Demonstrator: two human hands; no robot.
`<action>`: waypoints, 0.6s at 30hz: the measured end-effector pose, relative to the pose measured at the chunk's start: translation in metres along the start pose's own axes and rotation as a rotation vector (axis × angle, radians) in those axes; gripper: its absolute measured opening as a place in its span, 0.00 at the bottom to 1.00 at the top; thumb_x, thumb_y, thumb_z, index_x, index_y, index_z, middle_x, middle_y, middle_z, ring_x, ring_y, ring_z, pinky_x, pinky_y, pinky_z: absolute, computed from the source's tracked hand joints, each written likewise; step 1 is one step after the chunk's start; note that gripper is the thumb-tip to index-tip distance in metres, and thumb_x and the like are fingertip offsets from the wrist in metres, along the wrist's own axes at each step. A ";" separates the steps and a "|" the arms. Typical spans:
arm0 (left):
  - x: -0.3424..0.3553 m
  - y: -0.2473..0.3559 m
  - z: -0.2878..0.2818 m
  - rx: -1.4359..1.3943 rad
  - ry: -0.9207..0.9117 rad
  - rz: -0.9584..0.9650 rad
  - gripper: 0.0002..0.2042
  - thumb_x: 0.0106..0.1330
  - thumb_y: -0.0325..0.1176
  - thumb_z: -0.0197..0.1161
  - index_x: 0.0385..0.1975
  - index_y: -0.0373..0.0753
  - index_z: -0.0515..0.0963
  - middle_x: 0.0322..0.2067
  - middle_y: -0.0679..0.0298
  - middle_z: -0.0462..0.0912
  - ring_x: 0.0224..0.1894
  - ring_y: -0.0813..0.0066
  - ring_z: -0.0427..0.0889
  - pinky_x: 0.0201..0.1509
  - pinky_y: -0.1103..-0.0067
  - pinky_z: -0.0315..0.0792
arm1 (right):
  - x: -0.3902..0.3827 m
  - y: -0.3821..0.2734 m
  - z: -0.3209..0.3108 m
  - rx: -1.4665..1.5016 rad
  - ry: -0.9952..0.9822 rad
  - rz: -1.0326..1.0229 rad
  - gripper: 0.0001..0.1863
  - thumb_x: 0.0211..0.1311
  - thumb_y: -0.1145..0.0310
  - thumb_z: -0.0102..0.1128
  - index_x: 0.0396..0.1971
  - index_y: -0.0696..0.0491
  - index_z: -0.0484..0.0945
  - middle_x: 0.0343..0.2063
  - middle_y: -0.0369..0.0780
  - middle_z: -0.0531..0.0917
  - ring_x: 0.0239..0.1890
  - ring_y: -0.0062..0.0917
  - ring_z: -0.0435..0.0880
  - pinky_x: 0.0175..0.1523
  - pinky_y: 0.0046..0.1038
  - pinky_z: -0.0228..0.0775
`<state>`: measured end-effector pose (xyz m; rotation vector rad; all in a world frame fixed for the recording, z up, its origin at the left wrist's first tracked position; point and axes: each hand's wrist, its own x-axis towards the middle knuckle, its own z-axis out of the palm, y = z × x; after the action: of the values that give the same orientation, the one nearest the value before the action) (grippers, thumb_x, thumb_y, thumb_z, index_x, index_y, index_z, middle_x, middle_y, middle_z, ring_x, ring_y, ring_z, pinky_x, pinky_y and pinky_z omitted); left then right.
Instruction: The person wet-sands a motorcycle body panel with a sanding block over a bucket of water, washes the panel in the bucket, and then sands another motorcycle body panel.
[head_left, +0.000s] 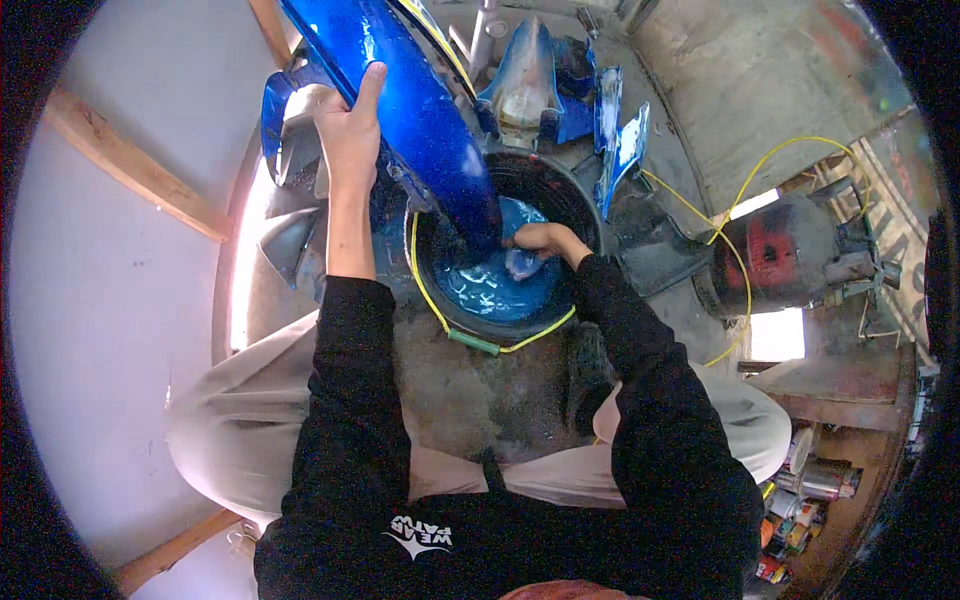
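Note:
My left hand [350, 135] grips a glossy blue, curved fender-like panel [425, 110] by its left edge, thumb on top. The panel slants down to the right, its lower end inside a black bucket [592, 215] that holds bluish water [485, 292]. Over the water, beside that lower end, my right hand [548, 240] is closed with its fingers curled. A pale, bluish, blurred piece [522, 263] shows under its fingers; I cannot tell its kind. A yellow wire handle with a green grip [473, 342] hangs along the bucket's near rim.
Beyond the bucket lie a worn blue-grey panel [525, 85] and narrow blue-and-white pieces [622, 145]. Dark panels [285, 245] rest at left. A dark tank [775, 255] with a yellow hose [745, 265] stands at right. Cans [825, 480] sit on a lower-right shelf.

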<state>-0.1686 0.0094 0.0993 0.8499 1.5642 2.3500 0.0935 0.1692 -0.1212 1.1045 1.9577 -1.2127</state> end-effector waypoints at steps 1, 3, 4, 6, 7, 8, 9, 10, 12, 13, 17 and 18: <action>-0.001 -0.003 0.002 -0.004 0.011 0.038 0.15 0.71 0.45 0.71 0.25 0.42 0.83 0.21 0.79 0.74 0.24 0.90 0.64 0.27 0.83 0.57 | -0.011 -0.008 -0.003 0.123 -0.060 -0.053 0.28 0.76 0.52 0.51 0.46 0.68 0.80 0.41 0.50 0.86 0.38 0.39 0.89 0.45 0.38 0.87; 0.000 -0.006 0.003 0.003 -0.005 0.037 0.19 0.71 0.48 0.70 0.22 0.42 0.79 0.20 0.80 0.70 0.23 0.90 0.61 0.26 0.82 0.55 | -0.043 -0.028 -0.014 0.333 -0.191 -0.114 0.24 0.77 0.57 0.49 0.42 0.67 0.80 0.37 0.49 0.86 0.36 0.39 0.89 0.45 0.37 0.88; 0.000 -0.007 0.002 0.010 -0.025 0.033 0.22 0.71 0.51 0.69 0.19 0.43 0.76 0.18 0.80 0.67 0.22 0.90 0.59 0.25 0.81 0.52 | -0.064 -0.041 -0.024 0.420 -0.282 -0.153 0.21 0.78 0.60 0.48 0.39 0.66 0.80 0.34 0.49 0.86 0.35 0.39 0.89 0.45 0.36 0.89; 0.000 -0.008 0.002 0.074 -0.035 0.029 0.23 0.72 0.54 0.66 0.21 0.43 0.75 0.20 0.78 0.69 0.24 0.88 0.61 0.27 0.81 0.55 | -0.105 -0.074 -0.047 0.499 -0.211 -0.289 0.19 0.75 0.65 0.48 0.35 0.66 0.81 0.28 0.47 0.86 0.32 0.39 0.89 0.41 0.38 0.88; 0.000 -0.007 0.002 0.136 -0.044 0.026 0.24 0.73 0.57 0.63 0.22 0.43 0.75 0.21 0.76 0.70 0.25 0.87 0.63 0.28 0.81 0.57 | -0.127 -0.093 -0.063 0.412 -0.212 -0.435 0.19 0.74 0.66 0.47 0.32 0.65 0.81 0.28 0.47 0.86 0.32 0.39 0.89 0.40 0.38 0.87; -0.001 -0.006 0.002 0.198 -0.054 0.021 0.26 0.74 0.60 0.60 0.24 0.43 0.75 0.22 0.74 0.72 0.27 0.86 0.65 0.29 0.80 0.60 | -0.146 -0.113 -0.075 0.436 -0.170 -0.442 0.19 0.73 0.67 0.47 0.30 0.64 0.82 0.29 0.48 0.86 0.32 0.39 0.89 0.40 0.38 0.87; -0.001 -0.005 0.003 0.194 -0.054 0.026 0.26 0.74 0.60 0.60 0.24 0.43 0.75 0.22 0.74 0.72 0.27 0.86 0.65 0.29 0.80 0.60 | -0.165 -0.133 -0.088 0.427 -0.139 -0.509 0.22 0.76 0.64 0.45 0.30 0.64 0.82 0.30 0.49 0.86 0.34 0.39 0.90 0.44 0.36 0.87; -0.002 -0.003 0.004 0.185 -0.062 0.027 0.26 0.74 0.60 0.59 0.23 0.43 0.74 0.22 0.74 0.71 0.26 0.85 0.65 0.29 0.79 0.60 | -0.180 -0.153 -0.096 0.419 -0.118 -0.608 0.24 0.80 0.61 0.42 0.34 0.65 0.83 0.32 0.49 0.87 0.38 0.37 0.90 0.49 0.35 0.86; -0.004 0.002 0.007 0.176 -0.069 0.031 0.27 0.75 0.60 0.58 0.23 0.43 0.74 0.22 0.74 0.71 0.26 0.84 0.65 0.29 0.79 0.60 | -0.204 -0.189 -0.110 0.436 -0.026 -0.719 0.28 0.82 0.58 0.42 0.40 0.71 0.82 0.37 0.53 0.87 0.41 0.37 0.89 0.54 0.34 0.85; -0.005 0.004 0.010 0.168 -0.083 0.020 0.27 0.75 0.60 0.57 0.22 0.43 0.74 0.22 0.74 0.70 0.27 0.84 0.65 0.30 0.79 0.60 | -0.214 -0.203 -0.113 0.504 0.032 -0.764 0.28 0.82 0.57 0.44 0.42 0.72 0.81 0.39 0.53 0.88 0.44 0.37 0.90 0.55 0.33 0.85; -0.012 0.012 0.020 0.080 -0.071 0.014 0.27 0.76 0.58 0.58 0.19 0.42 0.74 0.20 0.75 0.72 0.25 0.86 0.65 0.28 0.79 0.60 | -0.235 -0.240 -0.119 0.425 0.171 -0.831 0.29 0.80 0.54 0.49 0.43 0.70 0.81 0.42 0.53 0.88 0.46 0.38 0.90 0.53 0.32 0.85; -0.013 0.013 0.021 0.034 -0.058 0.016 0.27 0.76 0.56 0.59 0.19 0.41 0.76 0.19 0.76 0.74 0.23 0.88 0.65 0.27 0.80 0.61 | -0.235 -0.242 -0.117 0.305 0.298 -0.850 0.28 0.79 0.52 0.51 0.43 0.69 0.82 0.41 0.52 0.89 0.44 0.36 0.91 0.50 0.31 0.85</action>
<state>-0.1442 0.0146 0.1128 0.9328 1.5843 2.2944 -0.0077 0.1350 0.2197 0.5875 2.6646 -1.9107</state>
